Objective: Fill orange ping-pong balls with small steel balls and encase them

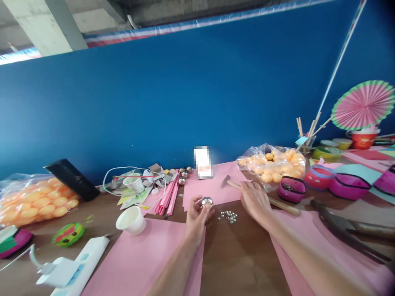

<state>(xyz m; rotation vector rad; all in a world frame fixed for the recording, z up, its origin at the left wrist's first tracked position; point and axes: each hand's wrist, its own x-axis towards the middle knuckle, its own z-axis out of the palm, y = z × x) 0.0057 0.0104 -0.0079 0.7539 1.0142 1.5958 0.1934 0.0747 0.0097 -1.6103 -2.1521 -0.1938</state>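
A shiny silver metal ball (207,202) sits between the thumb and fingers of my left hand (196,216), just above the table. To the right, my right hand (254,201) is closed over the wooden handle of a small hammer (284,206). The hammer's head lies to the left of that hand, over a pink sheet (197,191). Between my hands a cluster of small metal balls (228,216) rests on the brown tabletop (234,255). Several more big silver balls (182,181) stand behind my left hand, by some pink strips (168,197).
A white paper cup (131,220) and a power strip (89,263) are on the left. Bags of orange balls (40,201) lie on both sides. Purple containers (291,189) and a dark curved tool (339,230) are at right. A blue partition (185,94) closes the back.
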